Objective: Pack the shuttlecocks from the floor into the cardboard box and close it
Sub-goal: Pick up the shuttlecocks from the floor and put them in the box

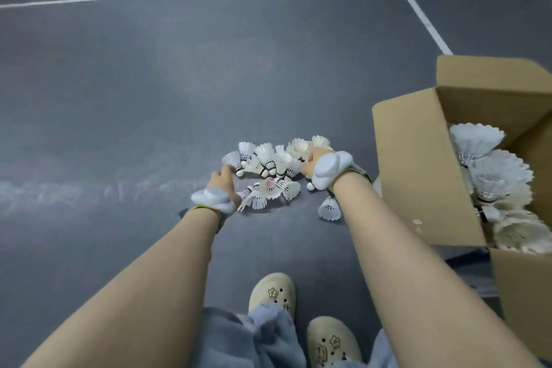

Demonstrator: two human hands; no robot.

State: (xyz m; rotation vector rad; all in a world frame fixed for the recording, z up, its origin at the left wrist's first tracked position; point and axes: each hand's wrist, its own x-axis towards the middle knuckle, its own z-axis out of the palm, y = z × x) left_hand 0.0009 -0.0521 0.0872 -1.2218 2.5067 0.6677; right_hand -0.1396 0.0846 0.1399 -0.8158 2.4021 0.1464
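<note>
Gathering step: left hand (pixel 222 181) and right hand (pixel 313 163) flank the shuttlecock pile (pixel 265 170) left of the cardboard box (pixel 418 173); whether the fingers grasp anything, I cannot tell. Next, scoop and lift boxward.

Grey court floor (pixel 149 84) carries shuttlecocks (pixel 268 170), an open, seemingly part-filled cardboard box (pixel 418 173).

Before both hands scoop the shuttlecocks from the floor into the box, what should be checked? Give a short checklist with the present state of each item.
1. Left hand at the left edge of the pile of shuttlecocks: ok.
2. Right hand at the right edge of the pile: ok.
3. Cardboard box open, flaps up: ok.
4. Room left in the box: cannot tell.
5. All shuttlecocks between the hands: not ok, stray shuttlecock lies under the right wrist.
</note>
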